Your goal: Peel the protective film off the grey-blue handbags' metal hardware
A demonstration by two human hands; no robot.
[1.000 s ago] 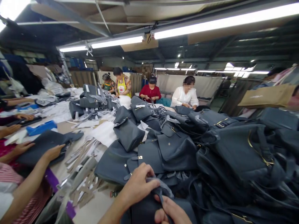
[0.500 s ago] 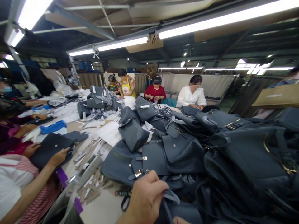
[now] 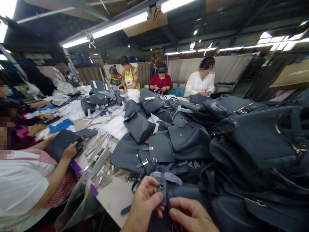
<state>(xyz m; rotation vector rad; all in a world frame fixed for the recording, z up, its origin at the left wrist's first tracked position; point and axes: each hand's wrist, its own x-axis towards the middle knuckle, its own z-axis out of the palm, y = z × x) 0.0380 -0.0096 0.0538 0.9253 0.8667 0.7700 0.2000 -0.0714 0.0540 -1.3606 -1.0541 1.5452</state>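
At the bottom centre my left hand [image 3: 145, 203] pinches a dark blue-grey bag strap [image 3: 163, 196] near a small metal ring-shaped fitting. Clear plastic film [image 3: 170, 177] lies at the strap's upper end. My right hand [image 3: 193, 214] is closed, thumb and finger pinched on the strap's lower right side. What runs below both hands is dark and partly hidden. Just behind them is a dark bag [image 3: 127, 154] with straps and gold buckles [image 3: 145, 161].
Piled dark bags [image 3: 256, 138] fill the right side. Pale strips [image 3: 103, 175] and white paper lie on the table [image 3: 116, 199]. At left, a person in a striped apron handles a dark bag piece [image 3: 59, 145]; a blue tray [image 3: 61, 125] is beyond. Other people work across the table.
My right hand has come up into full view beside the left. The strap with its metal fitting now shows between them. The view has shifted, and the left co-worker's bag piece has turned.
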